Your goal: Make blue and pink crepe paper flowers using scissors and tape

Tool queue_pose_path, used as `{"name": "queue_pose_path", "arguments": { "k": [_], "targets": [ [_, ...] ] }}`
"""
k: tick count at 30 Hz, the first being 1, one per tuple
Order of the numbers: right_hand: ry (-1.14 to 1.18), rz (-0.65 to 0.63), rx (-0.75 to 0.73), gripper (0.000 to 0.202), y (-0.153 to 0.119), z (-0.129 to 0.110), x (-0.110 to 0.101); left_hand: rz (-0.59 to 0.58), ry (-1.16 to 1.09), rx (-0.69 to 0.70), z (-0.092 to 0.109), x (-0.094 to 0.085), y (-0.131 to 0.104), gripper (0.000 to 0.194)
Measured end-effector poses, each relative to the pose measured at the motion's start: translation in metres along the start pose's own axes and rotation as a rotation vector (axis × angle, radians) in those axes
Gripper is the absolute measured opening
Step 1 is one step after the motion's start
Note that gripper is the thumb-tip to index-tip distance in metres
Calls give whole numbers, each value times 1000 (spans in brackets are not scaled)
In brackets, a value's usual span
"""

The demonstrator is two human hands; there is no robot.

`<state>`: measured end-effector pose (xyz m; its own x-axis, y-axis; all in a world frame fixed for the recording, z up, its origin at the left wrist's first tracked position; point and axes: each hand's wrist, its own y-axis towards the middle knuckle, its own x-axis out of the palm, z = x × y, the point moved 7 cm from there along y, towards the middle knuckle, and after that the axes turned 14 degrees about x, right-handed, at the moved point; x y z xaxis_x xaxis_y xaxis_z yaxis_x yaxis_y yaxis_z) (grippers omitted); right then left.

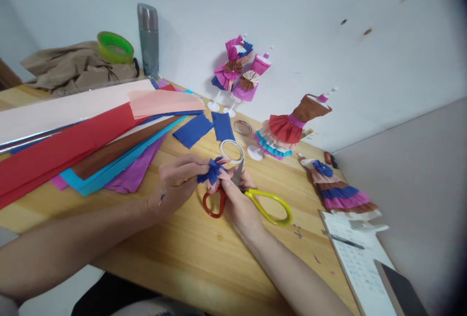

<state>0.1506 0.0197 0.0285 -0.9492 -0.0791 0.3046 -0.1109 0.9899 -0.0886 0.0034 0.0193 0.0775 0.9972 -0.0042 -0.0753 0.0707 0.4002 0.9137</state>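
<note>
My left hand is closed, its fingertips pinching a small blue and peach paper flower from the left. My right hand holds the flower's peach edge from the right, thumb on top. Scissors lie under and beside my right hand, with a red handle loop, a yellow handle loop and a blade pointing up past my thumb. A white tape roll lies just behind the flower. Two blue paper pieces are behind my hands.
Long colored paper sheets cover the table's left. Small dress forms in paper dresses stand along the wall, near a bottle. At the right are a paper dress, a notebook and a phone-like dark object.
</note>
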Motion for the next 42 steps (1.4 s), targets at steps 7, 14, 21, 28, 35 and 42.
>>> {"name": "queue_pose_path", "arguments": {
  "k": [7,14,21,28,35,42],
  "targets": [
    [-364,144,-259,23,-18,-20,0,28,-32,-81,-6,-1,-5,17],
    [-218,139,-74,22,-6,-8,-4,145,-259,-567,-36,5,-21,1],
    [-168,125,83,22,4,-7,-9,159,-456,-906,-47,19,-26,15],
    [-273,153,157,22,4,-20,-14,297,-455,-995,-72,9,-42,15],
    [-1348,14,-194,12,20,-49,-33,374,-654,-1059,-83,13,-47,17],
    [-1752,-210,-206,30,21,-10,-27,261,-488,-869,-85,8,-42,16]
  ]
}}
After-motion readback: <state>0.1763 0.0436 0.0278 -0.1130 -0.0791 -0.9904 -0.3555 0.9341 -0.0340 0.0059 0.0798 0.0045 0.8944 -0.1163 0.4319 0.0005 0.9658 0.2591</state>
